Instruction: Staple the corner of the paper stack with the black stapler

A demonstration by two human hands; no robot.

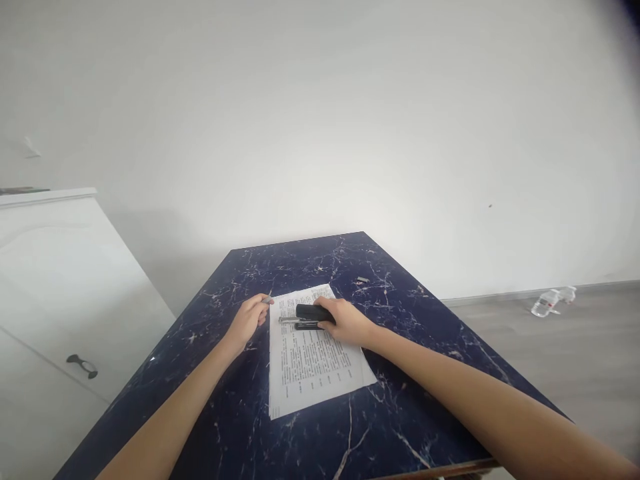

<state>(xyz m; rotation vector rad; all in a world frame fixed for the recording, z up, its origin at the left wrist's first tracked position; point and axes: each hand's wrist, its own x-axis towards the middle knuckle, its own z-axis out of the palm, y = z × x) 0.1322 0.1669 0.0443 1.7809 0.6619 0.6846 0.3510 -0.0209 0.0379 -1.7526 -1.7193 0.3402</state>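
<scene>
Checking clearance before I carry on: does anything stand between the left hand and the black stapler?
Nothing visible stands in the way. Between the left hand, which seems to pinch a small grey item, and the black stapler in the right hand, only printed paper shows.

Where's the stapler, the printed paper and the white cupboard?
Stapler (310, 312), head view: on its black upper arm.
Printed paper (316, 363), head view: on its text.
White cupboard (65, 280), head view: on its front.

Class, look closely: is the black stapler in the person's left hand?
No, the right hand grips the black stapler over the white printed paper.
</scene>
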